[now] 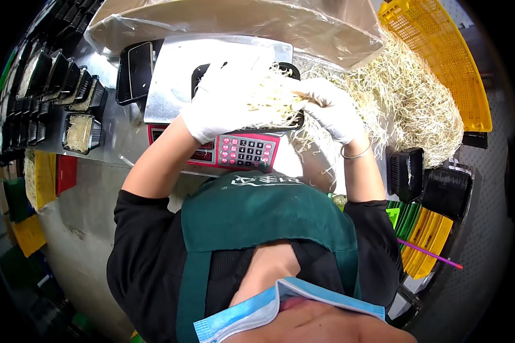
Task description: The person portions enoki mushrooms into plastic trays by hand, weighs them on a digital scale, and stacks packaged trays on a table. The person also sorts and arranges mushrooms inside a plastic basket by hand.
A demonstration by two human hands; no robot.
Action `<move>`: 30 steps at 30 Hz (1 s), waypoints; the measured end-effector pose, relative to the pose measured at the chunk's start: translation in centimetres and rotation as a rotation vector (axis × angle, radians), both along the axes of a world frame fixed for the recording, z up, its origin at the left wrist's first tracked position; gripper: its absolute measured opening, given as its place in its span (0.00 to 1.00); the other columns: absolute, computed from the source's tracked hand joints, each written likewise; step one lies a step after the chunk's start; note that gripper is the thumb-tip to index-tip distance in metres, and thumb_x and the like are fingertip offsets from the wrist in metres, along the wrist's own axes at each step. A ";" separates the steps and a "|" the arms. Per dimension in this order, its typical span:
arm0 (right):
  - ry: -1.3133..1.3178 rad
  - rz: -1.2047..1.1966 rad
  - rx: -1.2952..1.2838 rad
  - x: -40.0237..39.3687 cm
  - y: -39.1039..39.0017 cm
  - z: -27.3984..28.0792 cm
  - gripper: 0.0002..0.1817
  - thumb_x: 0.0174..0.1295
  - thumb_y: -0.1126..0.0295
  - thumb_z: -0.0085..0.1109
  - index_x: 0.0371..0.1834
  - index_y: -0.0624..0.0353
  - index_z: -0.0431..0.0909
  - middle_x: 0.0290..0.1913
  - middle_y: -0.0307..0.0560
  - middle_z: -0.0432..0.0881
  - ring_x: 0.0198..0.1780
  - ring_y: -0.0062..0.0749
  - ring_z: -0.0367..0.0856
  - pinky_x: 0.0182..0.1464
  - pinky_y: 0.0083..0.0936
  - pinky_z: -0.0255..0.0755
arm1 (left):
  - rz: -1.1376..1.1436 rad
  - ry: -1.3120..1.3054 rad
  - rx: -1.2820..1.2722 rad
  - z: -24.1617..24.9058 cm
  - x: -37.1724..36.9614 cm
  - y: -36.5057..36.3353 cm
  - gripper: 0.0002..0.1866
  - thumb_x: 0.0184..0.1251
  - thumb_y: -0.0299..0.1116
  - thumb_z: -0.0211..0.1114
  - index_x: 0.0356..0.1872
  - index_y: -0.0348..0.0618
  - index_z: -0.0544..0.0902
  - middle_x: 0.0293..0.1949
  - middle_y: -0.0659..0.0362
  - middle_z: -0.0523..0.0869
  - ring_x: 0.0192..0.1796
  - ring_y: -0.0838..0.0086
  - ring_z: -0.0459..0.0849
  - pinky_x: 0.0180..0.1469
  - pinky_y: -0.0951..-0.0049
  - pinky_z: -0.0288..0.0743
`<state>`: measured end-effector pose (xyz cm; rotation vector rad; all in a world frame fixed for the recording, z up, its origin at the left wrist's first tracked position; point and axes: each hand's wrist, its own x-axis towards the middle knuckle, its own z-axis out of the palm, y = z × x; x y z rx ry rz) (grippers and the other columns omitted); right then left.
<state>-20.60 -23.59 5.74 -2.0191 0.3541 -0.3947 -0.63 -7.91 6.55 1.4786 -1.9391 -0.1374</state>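
Observation:
Bean sprouts [272, 94] lie in a black tray [294, 71] on the metal plate of a red scale [247, 151]. My left hand [217, 108], in a white glove, is over the tray's left part against the sprouts; its fingers are washed out by glare. At the tray's right edge my right hand [329, 108], also gloved in white, has its fingers pinched on some sprouts. A large heap of sprouts [412, 97] spreads to the right of that hand.
Stacked black trays [57, 77], some filled, stand at the left, near a filled tray [81, 133]. An empty black tray [135, 71] lies beside the scale. A plastic-lined box [240, 23] is behind. At the right are a yellow basket [449, 63] and black trays [407, 174].

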 end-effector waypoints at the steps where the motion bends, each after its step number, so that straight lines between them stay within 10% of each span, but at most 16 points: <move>1: -0.003 -0.016 -0.025 -0.1 -0.2 -0.2 0.17 0.55 0.74 0.63 0.50 0.55 0.82 0.38 0.41 0.79 0.38 0.25 0.76 0.43 0.21 0.73 | 0.003 0.000 -0.001 -0.6 -0.1 0.0 0.21 0.62 0.34 0.67 0.53 0.34 0.78 0.53 0.52 0.83 0.54 0.68 0.81 0.59 0.67 0.72; 4: -0.043 -0.058 0.091 -1.1 -0.8 0.7 0.17 0.56 0.75 0.63 0.50 0.58 0.82 0.38 0.41 0.81 0.36 0.24 0.78 0.40 0.20 0.74 | 0.023 0.360 0.135 -1.4 -0.1 -0.2 0.20 0.63 0.37 0.64 0.54 0.37 0.79 0.53 0.54 0.83 0.55 0.66 0.81 0.62 0.65 0.69; 6: -0.080 -0.082 0.231 -2.4 -1.2 2.5 0.16 0.56 0.75 0.64 0.49 0.60 0.82 0.38 0.41 0.82 0.35 0.23 0.79 0.38 0.20 0.75 | 0.054 -0.103 -0.001 -1.3 0.3 -0.1 0.21 0.63 0.40 0.64 0.54 0.40 0.80 0.54 0.56 0.83 0.55 0.65 0.80 0.62 0.64 0.67; 10: -0.060 -0.270 0.264 -5.3 -3.1 6.4 0.10 0.57 0.76 0.63 0.42 0.65 0.81 0.36 0.45 0.85 0.33 0.19 0.80 0.36 0.16 0.74 | 0.011 -0.080 -0.017 -1.2 0.2 0.2 0.22 0.63 0.40 0.64 0.56 0.41 0.79 0.55 0.57 0.82 0.55 0.65 0.81 0.62 0.64 0.68; 12: -0.209 -0.144 0.232 -4.5 -3.2 8.7 0.10 0.58 0.76 0.63 0.42 0.67 0.80 0.37 0.48 0.86 0.33 0.20 0.81 0.36 0.16 0.74 | -0.072 0.414 0.205 -0.5 -0.4 0.8 0.19 0.64 0.41 0.62 0.52 0.43 0.82 0.54 0.56 0.82 0.60 0.60 0.75 0.65 0.66 0.63; 17: -0.405 -0.158 0.125 1.4 1.2 10.2 0.11 0.58 0.72 0.64 0.42 0.66 0.81 0.34 0.49 0.85 0.31 0.26 0.84 0.34 0.18 0.78 | 0.035 0.492 0.094 0.5 2.6 3.9 0.29 0.62 0.32 0.63 0.64 0.36 0.69 0.64 0.51 0.72 0.68 0.62 0.66 0.71 0.68 0.55; 20: -0.172 -0.152 0.085 4.3 3.4 6.0 0.13 0.58 0.66 0.65 0.44 0.61 0.82 0.31 0.40 0.81 0.33 0.19 0.77 0.36 0.21 0.72 | 0.134 1.319 -0.065 0.3 2.7 4.8 0.40 0.57 0.26 0.57 0.71 0.27 0.51 0.70 0.42 0.59 0.74 0.60 0.55 0.74 0.63 0.47; 23: 0.034 -0.031 -0.341 3.8 2.5 3.2 0.18 0.56 0.66 0.62 0.49 0.60 0.81 0.36 0.46 0.80 0.37 0.35 0.77 0.44 0.29 0.71 | 0.309 1.439 -0.021 -0.4 1.3 6.3 0.36 0.61 0.28 0.54 0.70 0.27 0.53 0.70 0.42 0.59 0.73 0.58 0.58 0.74 0.64 0.48; 28: -0.092 0.061 -0.431 3.0 2.2 5.8 0.23 0.56 0.64 0.64 0.55 0.60 0.78 0.53 0.55 0.80 0.57 0.44 0.77 0.60 0.33 0.68 | 0.425 0.138 -0.218 0.8 -2.4 6.7 0.37 0.60 0.36 0.68 0.65 0.25 0.62 0.60 0.40 0.72 0.64 0.53 0.70 0.67 0.61 0.61; 30: -0.087 0.043 -0.795 4.1 3.8 6.5 0.26 0.53 0.62 0.64 0.57 0.58 0.76 0.56 0.56 0.78 0.57 0.48 0.76 0.60 0.36 0.69 | 0.422 0.063 -0.250 0.8 -2.2 5.1 0.39 0.56 0.38 0.71 0.65 0.29 0.63 0.57 0.41 0.74 0.59 0.51 0.74 0.64 0.58 0.64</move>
